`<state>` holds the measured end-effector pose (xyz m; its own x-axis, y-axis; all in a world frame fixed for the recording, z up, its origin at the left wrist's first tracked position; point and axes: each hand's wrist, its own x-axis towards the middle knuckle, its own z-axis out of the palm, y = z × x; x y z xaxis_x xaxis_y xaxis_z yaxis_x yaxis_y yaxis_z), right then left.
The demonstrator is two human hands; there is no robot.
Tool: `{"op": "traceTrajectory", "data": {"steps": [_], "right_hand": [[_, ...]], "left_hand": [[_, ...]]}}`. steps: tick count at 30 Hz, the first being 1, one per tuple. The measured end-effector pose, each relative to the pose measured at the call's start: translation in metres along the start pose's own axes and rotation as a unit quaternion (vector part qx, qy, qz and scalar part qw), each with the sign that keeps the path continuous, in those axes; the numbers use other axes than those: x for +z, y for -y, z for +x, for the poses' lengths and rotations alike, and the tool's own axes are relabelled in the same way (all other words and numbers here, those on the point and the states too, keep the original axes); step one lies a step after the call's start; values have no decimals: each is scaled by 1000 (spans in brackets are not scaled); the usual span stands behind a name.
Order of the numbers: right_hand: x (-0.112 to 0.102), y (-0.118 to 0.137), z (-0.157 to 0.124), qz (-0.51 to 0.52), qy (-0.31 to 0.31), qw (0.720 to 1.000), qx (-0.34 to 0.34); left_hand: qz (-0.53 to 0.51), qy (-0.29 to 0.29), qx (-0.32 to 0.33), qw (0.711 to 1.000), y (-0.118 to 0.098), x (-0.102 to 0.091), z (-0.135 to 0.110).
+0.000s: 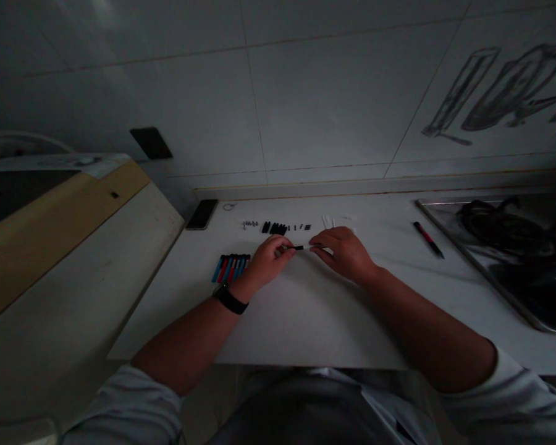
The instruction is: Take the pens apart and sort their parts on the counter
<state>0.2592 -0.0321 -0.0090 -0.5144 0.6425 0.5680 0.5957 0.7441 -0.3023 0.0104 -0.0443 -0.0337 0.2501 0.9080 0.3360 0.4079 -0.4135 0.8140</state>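
Note:
My left hand is closed in a pinch on a small black pen part, whose end sticks out toward the right. Facing it, my right hand pinches a thin, light-tipped piece too small and dark to name. The two pieces nearly line up; whether they touch I cannot tell. Just behind my left hand lie black pen parts in a row. Beside my left wrist is a row of red and blue pen barrels. Several thin white sticks lie beyond my right hand.
Small metal pieces lie toward the back of the white countertop. A phone rests at the back left. To the right are a red and black pen and a gas stove. A tiled wall rises behind.

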Motion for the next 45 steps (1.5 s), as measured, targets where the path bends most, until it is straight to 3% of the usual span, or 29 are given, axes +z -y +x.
{"op": "traceTrajectory", "data": {"steps": [3,6,9,12,18,23,27,34,45], "right_hand": [[-3,-6,3,77,-85,986,118],[-3,-13,7,251,-145,932,220],[3,-13,10,406,-147,866,253],[11,-8,9,466,-143,832,264],[23,9,6,501,-137,816,254],[22,16,6,477,-137,831,252],[15,7,6,459,-158,836,255],[11,-8,8,454,-185,822,290],[11,-11,9,461,-192,810,309]], "left_hand": [[-42,-40,-45,997,0,-2,1],[-78,-46,-88,992,0,-3,1],[-96,-34,-84,991,-2,-1,-1],[-80,-11,-40,996,-5,2,-4],[-48,55,-5,997,-11,8,-11],[-45,88,0,995,-20,8,-13],[-59,78,-17,995,-23,4,-11],[-76,47,-81,993,-19,1,-9],[-60,54,-83,993,-19,1,-9]]}}
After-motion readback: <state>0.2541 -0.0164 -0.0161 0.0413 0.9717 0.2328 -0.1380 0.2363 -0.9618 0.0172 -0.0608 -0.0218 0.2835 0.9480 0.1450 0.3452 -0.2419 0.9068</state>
